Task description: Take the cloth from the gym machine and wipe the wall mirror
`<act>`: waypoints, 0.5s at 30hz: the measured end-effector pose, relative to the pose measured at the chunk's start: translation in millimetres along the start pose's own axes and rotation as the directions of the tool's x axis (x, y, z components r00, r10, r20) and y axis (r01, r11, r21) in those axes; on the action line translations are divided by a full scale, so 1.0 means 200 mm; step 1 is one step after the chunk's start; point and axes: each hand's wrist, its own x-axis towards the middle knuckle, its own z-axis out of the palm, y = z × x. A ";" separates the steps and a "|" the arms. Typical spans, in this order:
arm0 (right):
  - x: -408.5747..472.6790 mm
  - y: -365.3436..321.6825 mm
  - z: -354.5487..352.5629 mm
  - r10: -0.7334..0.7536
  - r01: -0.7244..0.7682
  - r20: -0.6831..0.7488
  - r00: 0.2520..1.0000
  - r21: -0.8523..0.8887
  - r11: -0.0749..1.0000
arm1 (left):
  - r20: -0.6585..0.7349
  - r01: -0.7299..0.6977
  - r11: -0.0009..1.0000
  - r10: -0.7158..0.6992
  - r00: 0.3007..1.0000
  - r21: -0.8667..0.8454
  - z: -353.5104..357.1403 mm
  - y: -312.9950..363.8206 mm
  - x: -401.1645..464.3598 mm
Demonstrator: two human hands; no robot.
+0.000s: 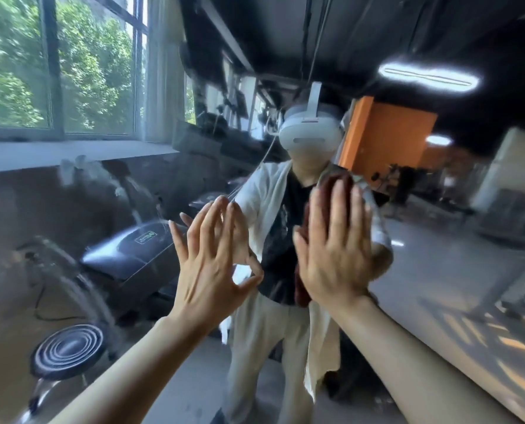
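Gym floor, window greenery and ceiling lights are seen only as a reflection, since the wall mirror (438,270) fills nearly the whole view. A dark red cloth (331,182) is pressed flat against the glass under the right hand (334,255); its fingers (336,209) are held straight and close together, and cloth shows beyond their tips and below the heel of the palm. The left hand (212,270) is raised beside it with fingers (206,221) spread and their tips apparently resting on the bare glass, nothing being held.

Smearing is judged the main risk: skin oil could be left where the left fingertips meet the mirror, undoing the wiping. Because the cloth is only pressed, not gripped, it could bunch up or slide out from under the palm on a fast stroke, letting the bare hand drag across the glass.

Most of the cloth is hidden behind the right hand, so its full extent and folding cannot be made out. Whether the left fingertips truly touch the glass cannot be settled. Motion blur softens the reflected gym machine (132,255) and the weight plate (68,350), and any streaks or dirt on the glass cannot be distinguished.
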 end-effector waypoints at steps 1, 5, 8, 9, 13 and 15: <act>0.05 -0.08 0.02 -0.031 0.031 0.006 0.999 0.011 0.999 | -0.006 0.000 1.000 0.000 1.000 -0.008 -0.01 -0.04 0.01; 0.22 -0.38 0.12 -0.136 0.132 0.064 0.989 0.064 0.989 | -0.012 0.005 1.000 -0.005 1.000 -0.023 -0.06 -0.20 0.00; 0.31 -0.59 0.17 -0.176 0.173 0.081 0.981 0.037 0.984 | 0.007 0.028 0.999 -0.028 1.000 -0.019 -0.09 -0.27 -0.01; 0.33 -0.64 0.17 -0.173 0.171 0.078 0.982 0.023 0.985 | 0.016 0.033 0.999 -0.032 0.999 -0.021 -0.10 -0.28 -0.01; 0.33 -0.64 0.14 -0.233 0.236 0.115 0.966 -0.010 0.972 | 0.055 0.082 0.996 -0.080 0.995 -0.036 -0.09 -0.23 -0.05; 0.32 -0.58 0.12 -0.307 0.310 0.134 0.942 0.000 0.951 | 0.066 0.098 0.994 -0.095 0.993 -0.048 -0.07 -0.16 -0.08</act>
